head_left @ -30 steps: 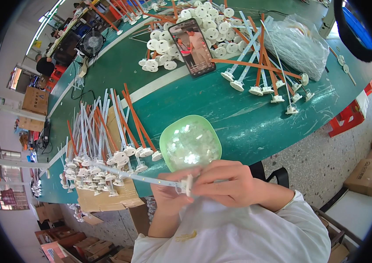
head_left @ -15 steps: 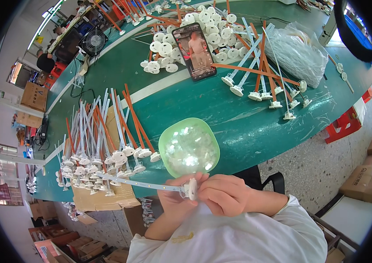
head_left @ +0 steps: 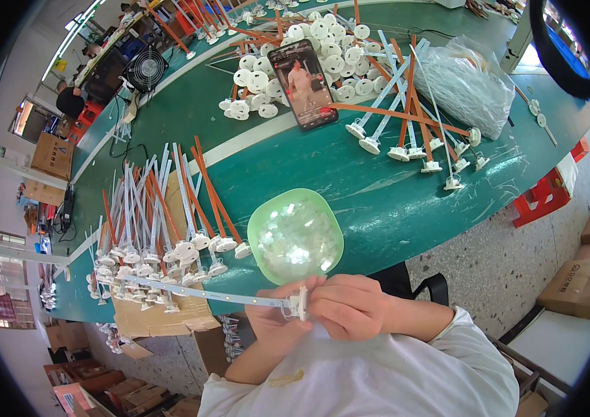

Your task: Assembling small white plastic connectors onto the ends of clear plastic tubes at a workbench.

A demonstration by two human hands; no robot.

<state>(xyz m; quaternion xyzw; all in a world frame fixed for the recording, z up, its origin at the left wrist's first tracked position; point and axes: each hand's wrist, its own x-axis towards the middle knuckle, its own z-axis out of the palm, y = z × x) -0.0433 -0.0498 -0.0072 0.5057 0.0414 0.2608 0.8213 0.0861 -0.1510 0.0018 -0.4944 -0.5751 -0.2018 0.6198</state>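
While the left hand [head_left: 278, 329] grips the cap [head_left: 299, 301] and the right hand [head_left: 348, 306] hides its grip, hard pressing might loosen the strip [head_left: 211, 295].

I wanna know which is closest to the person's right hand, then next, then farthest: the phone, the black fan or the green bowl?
From the right hand, in the head view:
1. Green bowl: just ahead, slightly left.
2. Phone: farther ahead, also slightly left.
3. Black fan: way off at the far left.
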